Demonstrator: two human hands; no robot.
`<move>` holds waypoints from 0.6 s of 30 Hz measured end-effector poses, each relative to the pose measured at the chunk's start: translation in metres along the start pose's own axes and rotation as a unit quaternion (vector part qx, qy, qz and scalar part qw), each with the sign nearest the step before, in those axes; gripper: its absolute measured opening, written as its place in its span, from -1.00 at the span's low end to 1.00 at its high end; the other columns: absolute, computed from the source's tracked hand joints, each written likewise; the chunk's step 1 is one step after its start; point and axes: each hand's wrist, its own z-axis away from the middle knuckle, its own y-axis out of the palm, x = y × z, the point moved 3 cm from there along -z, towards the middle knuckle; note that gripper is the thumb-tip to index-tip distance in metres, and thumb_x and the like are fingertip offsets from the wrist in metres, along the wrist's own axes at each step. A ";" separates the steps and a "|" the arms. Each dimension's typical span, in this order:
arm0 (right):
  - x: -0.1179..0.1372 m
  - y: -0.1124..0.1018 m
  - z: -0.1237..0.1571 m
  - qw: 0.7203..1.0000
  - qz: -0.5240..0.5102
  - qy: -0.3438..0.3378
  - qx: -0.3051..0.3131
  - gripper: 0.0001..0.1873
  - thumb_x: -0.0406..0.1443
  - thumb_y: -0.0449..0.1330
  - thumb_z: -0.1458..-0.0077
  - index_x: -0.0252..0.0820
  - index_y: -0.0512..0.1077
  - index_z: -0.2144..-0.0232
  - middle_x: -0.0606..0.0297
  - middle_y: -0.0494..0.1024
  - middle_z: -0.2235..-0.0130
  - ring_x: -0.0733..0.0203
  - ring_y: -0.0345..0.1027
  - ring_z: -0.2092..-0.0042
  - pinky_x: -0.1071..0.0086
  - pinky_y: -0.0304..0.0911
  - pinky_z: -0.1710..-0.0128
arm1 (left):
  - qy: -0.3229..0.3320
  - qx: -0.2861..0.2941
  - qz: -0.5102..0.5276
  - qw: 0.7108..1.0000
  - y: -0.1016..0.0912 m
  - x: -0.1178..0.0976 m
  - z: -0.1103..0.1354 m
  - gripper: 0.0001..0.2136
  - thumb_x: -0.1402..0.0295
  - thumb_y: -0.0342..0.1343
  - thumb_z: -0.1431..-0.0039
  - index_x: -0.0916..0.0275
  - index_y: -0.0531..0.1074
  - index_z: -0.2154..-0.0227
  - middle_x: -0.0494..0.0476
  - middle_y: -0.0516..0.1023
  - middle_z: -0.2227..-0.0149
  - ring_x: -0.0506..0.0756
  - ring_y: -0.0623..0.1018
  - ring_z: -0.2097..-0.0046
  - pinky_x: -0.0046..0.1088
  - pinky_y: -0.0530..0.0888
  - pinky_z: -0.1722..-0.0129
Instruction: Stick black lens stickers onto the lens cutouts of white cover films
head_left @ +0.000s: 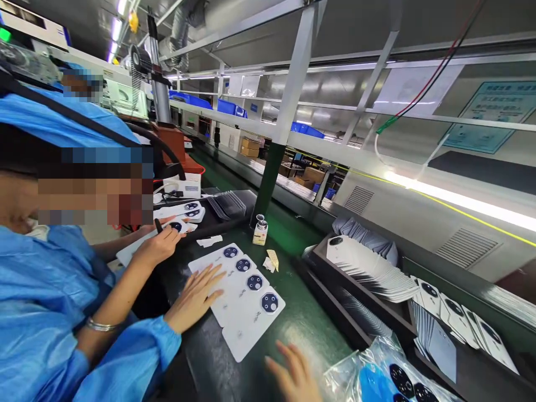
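Observation:
Only one of my hands shows: my left hand (293, 373) at the bottom edge, fingers spread and holding nothing, hovering over the dark green bench (310, 324). It is just below a row of several white phone back covers (247, 298) with round dark camera rings. My right hand is out of view. A co-worker in a blue gown sits at my left; one of their hands (193, 298) lies flat on those covers, the other (161, 245) holds a dark pen-like tool over another cover.
A small bottle (260, 231) stands by a green post (268, 178). A black tray (397, 312) at the right holds fanned stacks of white covers (368, 268). A plastic bag (389, 371) of covers lies at the bottom right. More cover stacks (228, 205) lie further back.

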 end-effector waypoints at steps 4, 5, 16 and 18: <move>0.073 0.044 -0.050 0.999 -0.042 -0.026 0.020 -0.26 0.22 0.09 0.02 0.05 0.29 -0.13 0.14 0.29 -0.20 -0.27 0.21 -0.16 -0.19 0.26 0.04 | -0.016 0.022 -0.006 1.000 -0.004 0.020 -0.019 -0.61 0.31 -0.18 -0.30 0.05 0.31 -0.14 0.13 0.21 -0.25 0.34 0.13 -0.29 0.16 0.15 -0.14; 0.080 0.050 -0.061 0.997 -0.052 -0.022 0.045 -0.22 0.22 0.09 0.02 0.03 0.24 -0.17 0.12 0.24 -0.23 -0.30 0.15 -0.19 -0.24 0.22 0.01 | -0.013 0.031 -0.005 0.999 -0.004 0.023 -0.020 -0.61 0.30 -0.22 -0.32 0.01 0.31 -0.14 0.08 0.21 -0.26 0.34 0.13 -0.29 0.18 0.15 -0.13; 0.102 0.067 -0.040 0.998 -0.023 0.045 0.042 -0.07 0.31 0.06 0.11 -0.16 0.31 -0.14 0.01 0.29 -0.18 -0.33 0.22 -0.14 -0.23 0.23 0.01 | 0.016 0.093 -0.016 0.995 -0.006 0.014 0.019 -0.60 0.28 -0.07 -0.24 -0.04 0.29 -0.14 0.09 0.23 -0.24 0.32 0.20 -0.27 0.14 0.13 -0.12; 0.110 0.065 -0.023 0.999 0.001 0.033 -0.032 -0.09 0.29 0.03 0.07 -0.14 0.27 -0.17 0.05 0.34 -0.15 -0.29 0.29 -0.10 -0.18 0.28 0.05 | 0.030 0.075 -0.021 0.997 -0.005 0.007 0.035 -0.58 0.25 -0.02 -0.22 -0.06 0.27 -0.15 0.09 0.26 -0.23 0.34 0.22 -0.25 0.12 0.13 -0.11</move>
